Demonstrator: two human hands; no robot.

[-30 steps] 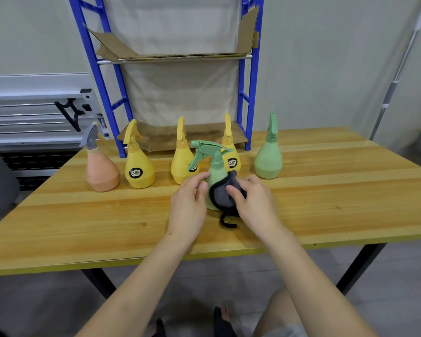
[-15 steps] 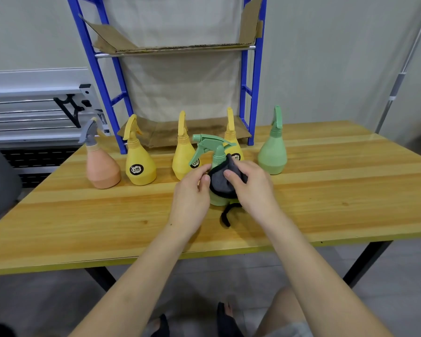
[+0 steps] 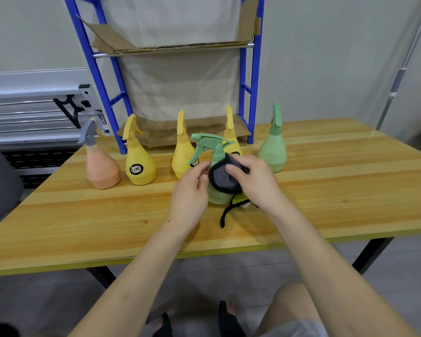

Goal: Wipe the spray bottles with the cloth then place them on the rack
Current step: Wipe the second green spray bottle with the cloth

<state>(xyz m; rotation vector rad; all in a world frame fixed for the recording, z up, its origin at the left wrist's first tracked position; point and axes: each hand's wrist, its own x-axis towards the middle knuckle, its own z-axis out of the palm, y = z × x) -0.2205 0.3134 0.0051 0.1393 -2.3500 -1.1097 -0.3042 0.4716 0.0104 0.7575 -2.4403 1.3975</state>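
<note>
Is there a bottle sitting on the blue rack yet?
No, the blue rack holds only cardboard; every spray bottle, like the pink bottle, stands on the table.

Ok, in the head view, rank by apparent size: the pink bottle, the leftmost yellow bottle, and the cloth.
1. pink bottle and leftmost yellow bottle: they look much alike in the head view, so I won't separate them.
2. cloth: smallest showing, but the right hand bunches and partly covers it, and it is nearer the camera.

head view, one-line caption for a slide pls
Right hand wipes a green bottle with a grey cloth while the left hand steadies it, five more bottles waiting by the blue rack.
</note>
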